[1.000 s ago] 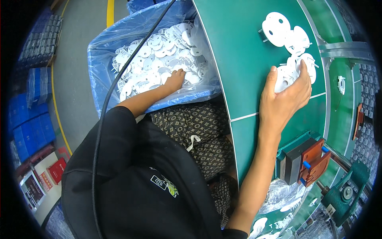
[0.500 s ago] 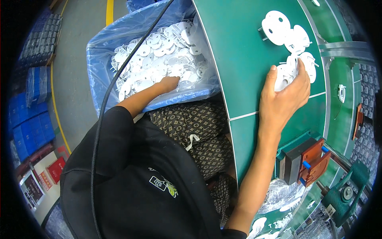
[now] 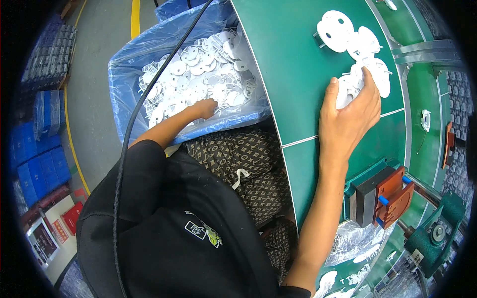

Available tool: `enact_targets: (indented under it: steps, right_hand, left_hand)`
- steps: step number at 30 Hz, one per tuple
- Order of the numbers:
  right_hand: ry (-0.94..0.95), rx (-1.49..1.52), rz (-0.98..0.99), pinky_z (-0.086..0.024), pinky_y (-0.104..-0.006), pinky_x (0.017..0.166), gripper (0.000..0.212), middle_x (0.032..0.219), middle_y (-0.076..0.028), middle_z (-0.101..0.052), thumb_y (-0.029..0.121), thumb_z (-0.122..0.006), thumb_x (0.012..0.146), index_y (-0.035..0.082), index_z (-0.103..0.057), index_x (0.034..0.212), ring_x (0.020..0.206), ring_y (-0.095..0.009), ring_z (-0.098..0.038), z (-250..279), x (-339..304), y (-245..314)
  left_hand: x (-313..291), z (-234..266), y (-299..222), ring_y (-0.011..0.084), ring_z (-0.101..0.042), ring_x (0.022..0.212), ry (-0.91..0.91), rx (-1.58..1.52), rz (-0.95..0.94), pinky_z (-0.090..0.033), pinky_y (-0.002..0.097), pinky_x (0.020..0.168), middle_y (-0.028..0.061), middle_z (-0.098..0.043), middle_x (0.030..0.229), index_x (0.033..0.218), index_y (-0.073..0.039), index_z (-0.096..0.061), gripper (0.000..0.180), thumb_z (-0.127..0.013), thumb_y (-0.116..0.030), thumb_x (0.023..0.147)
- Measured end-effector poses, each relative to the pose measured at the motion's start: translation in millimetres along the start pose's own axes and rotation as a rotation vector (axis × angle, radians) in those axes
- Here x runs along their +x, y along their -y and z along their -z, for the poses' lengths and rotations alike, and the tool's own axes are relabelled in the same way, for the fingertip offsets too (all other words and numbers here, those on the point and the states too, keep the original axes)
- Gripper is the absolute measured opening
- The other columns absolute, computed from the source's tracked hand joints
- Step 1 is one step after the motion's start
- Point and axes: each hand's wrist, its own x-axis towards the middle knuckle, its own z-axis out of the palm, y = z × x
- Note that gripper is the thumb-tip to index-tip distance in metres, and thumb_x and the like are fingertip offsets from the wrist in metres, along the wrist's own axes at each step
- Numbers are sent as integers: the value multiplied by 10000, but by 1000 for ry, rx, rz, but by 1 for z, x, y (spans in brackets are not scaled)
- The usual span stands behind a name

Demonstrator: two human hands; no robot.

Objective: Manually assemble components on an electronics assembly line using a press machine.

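My left hand (image 3: 203,109) reaches into a blue-lined bin (image 3: 115,94) full of white round plastic pieces (image 3: 186,67). Its fingers are curled closed among the nearest pieces, and what lies in them is hidden. Over the green table (image 3: 293,64), my right hand (image 3: 350,116) is open, thumb and fingers spread around a white plastic disc with holes (image 3: 347,90). The fingertips reach other white discs lying against it. Just beyond, more white discs (image 3: 335,31) with thin prongs lie in a loose cluster.
A green fixture with a black block and reddish-brown plates (image 3: 390,196) stands right of my forearm. A green metal bracket (image 3: 437,231) sits beyond it. A black cable (image 3: 134,114) hangs across the left side. Clear plastic wrap (image 3: 353,243) and white parts lie at the lower right.
My left hand has shifted slightly left and nearer to me among the pieces in the bin. The right hand stays around the same disc; the whole view has shifted slightly.
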Motion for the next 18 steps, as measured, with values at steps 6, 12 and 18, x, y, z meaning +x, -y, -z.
enact_targets:
  steps: [6,12,18]
  right_hand:
    - [2,26,-17,-326,-503,1069,568,1255,-186,-556,200,-701,843,11,-494,1337,1225,-354,-488,-1,-1,-1]
    - [-33,14,3,-340,-491,1053,549,1249,-169,-554,199,-704,842,13,-506,1318,1221,-339,-493,-1,-1,0]
    - [-29,10,0,-343,-492,1047,536,1245,-152,-554,203,-705,842,14,-512,1306,1222,-329,-493,-1,-1,-1]
  left_hand:
    - [-5,-14,2,434,-659,964,-56,-41,-30,-523,499,839,243,-676,1030,1085,-7,-603,240,-543,-102,873]
    - [-52,25,3,452,-640,956,-309,-123,-117,-500,520,828,278,-669,1004,1201,-14,-584,368,-564,-17,833]
    - [-73,36,3,400,-668,876,-581,-346,-93,-512,436,769,257,-673,929,1227,-45,-572,363,-550,22,871]
